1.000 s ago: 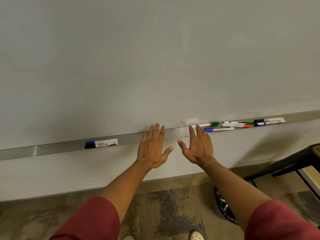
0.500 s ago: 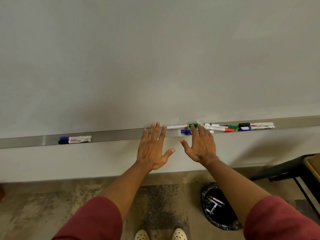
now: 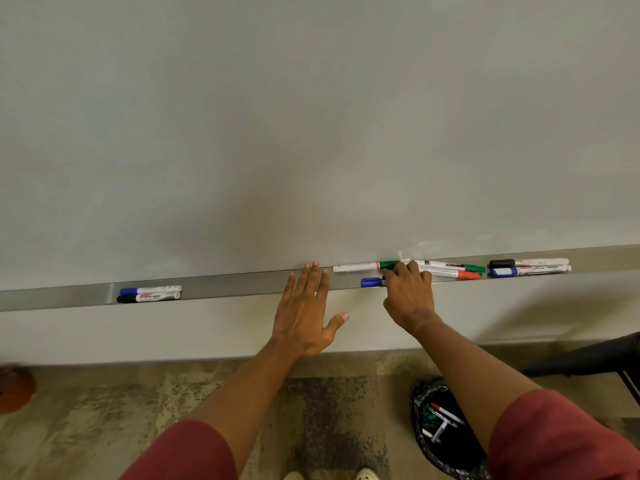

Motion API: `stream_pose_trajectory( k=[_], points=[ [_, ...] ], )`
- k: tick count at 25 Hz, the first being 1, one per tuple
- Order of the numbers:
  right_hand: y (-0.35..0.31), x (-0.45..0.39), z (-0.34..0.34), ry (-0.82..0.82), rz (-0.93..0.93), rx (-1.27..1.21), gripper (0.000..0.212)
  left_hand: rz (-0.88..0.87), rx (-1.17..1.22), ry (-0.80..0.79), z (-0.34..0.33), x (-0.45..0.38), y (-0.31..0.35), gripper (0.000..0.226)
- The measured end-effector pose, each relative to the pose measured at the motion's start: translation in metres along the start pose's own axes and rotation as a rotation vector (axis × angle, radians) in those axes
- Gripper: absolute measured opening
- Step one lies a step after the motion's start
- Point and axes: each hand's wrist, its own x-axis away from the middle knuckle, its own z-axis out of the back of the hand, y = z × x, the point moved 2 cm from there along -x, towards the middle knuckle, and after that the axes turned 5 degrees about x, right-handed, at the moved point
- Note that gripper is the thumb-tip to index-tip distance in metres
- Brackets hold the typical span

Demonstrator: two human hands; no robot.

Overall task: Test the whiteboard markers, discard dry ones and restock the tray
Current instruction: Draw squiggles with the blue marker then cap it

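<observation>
A large grey-white whiteboard (image 3: 311,126) is filling most of the view, and a long metal tray (image 3: 242,284) is running along its bottom edge, rising slightly toward the right. Below it, a pale wall strip is meeting a mottled floor (image 3: 138,410), where a black bin bag (image 3: 446,427) is sitting near the right, holding several markers.

The person's two arms, in dark red sleeves (image 3: 187,452), are reaching up to the tray. The left hand (image 3: 304,313) is lying flat and spread, its straight fingers pointing up with their tips at the tray's front edge near the middle of its length; it is holding nothing. The right hand (image 3: 410,292) is reaching over the tray's front edge just to the right of that, its fingers bending down onto the markers there. Its fingertips are touching the green cap end of a white green-capped marker (image 3: 360,266) lying along the back of the tray, whose barrel is stretching left from the hand. Whether the fingers are actually closing round it cannot be told. A blue-capped marker (image 3: 371,282) is lying at the tray's front edge, its cap poking out left from under the same hand.

Just right of the hand, a green-capped and a red-capped marker (image 3: 450,270) are lying side by side. Further right, a black-capped and a blue-capped pair (image 3: 530,267) is resting together. Well apart, toward the tray's left end, two more markers (image 3: 149,294), blue and black capped, are lying stacked against each other.
</observation>
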Motion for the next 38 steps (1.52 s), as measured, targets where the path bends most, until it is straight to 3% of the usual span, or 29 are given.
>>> stream_pose_trajectory(
  k=[7, 11, 16, 20, 31, 38],
  points=[
    [0.001, 0.000, 0.008, 0.053, 0.017, -0.048, 0.033, -0.035, -0.006, -0.009, 0.009, -0.006, 0.001, 0.081],
    [-0.025, 0.007, 0.028, 0.192, 0.130, -0.135, 0.029, -0.087, 0.060, 0.047, 0.023, -0.009, 0.001, 0.070],
    [-0.074, 0.009, 0.059, 0.338, 0.274, -0.202, 0.019, -0.204, 0.116, 0.245, 0.049, -0.010, -0.029, 0.033],
    [-0.113, 0.011, 0.073, 0.363, 0.323, -0.148, 0.015, -0.318, 0.167, 0.262, 0.072, 0.002, -0.074, 0.017],
    [-0.204, 0.009, 0.120, 0.413, 0.323, 0.007, 0.009, -0.259, 0.391, 0.189, 0.118, 0.029, -0.155, 0.018],
    [-0.224, 0.009, 0.132, 0.359, 0.265, -0.041, 0.025, -0.252, 0.333, 0.248, 0.126, 0.030, -0.169, 0.021]
  ],
)
